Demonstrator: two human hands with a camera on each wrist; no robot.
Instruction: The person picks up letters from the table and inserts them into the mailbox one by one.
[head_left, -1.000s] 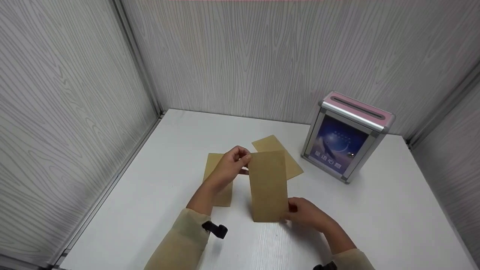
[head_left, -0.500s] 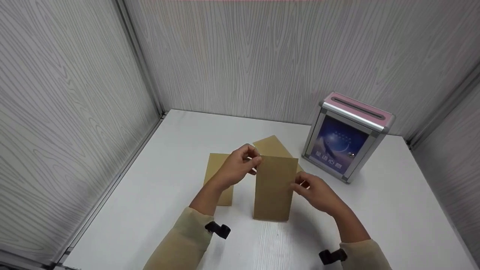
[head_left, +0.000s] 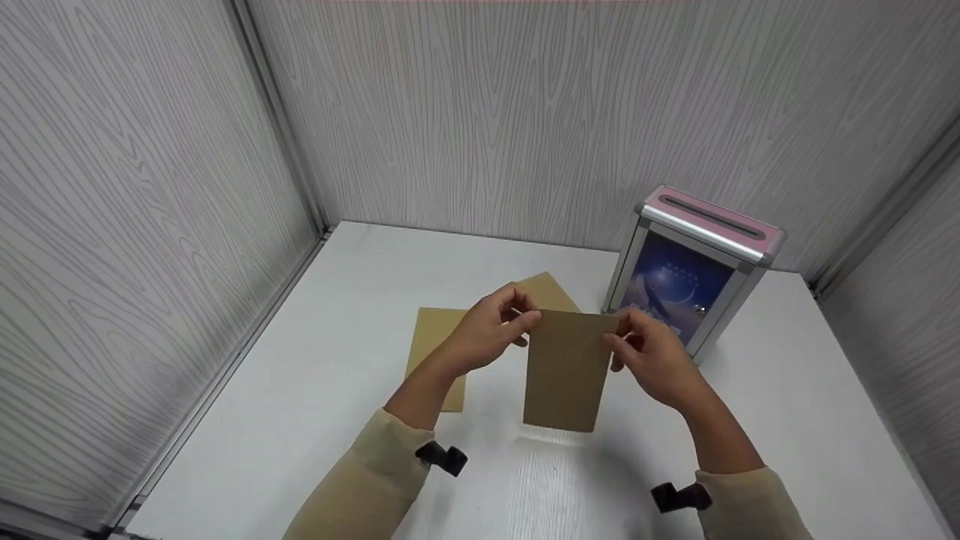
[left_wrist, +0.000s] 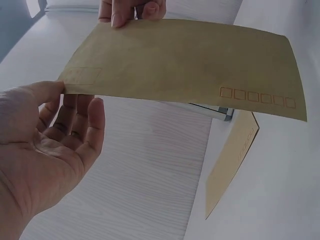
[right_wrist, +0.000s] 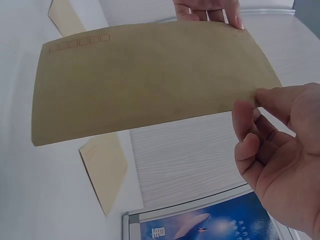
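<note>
Your left hand (head_left: 491,330) pinched the top left corner of one brown envelope (head_left: 566,371). Your right hand (head_left: 652,356) pinched its top right corner. That kept it hanging straight, up off the white table (head_left: 300,390). Two more envelopes lay flat: one at the left (head_left: 435,341), one farther back (head_left: 544,292). That made three. One pink-topped box (head_left: 694,277) stood at the far right.

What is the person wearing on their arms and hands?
Both arms are in long, pale beige sleeves, the left sleeve and the right sleeve. A small black device is strapped at each wrist, the left one and the right one. The left hand and right hand are bare, without gloves.
</note>
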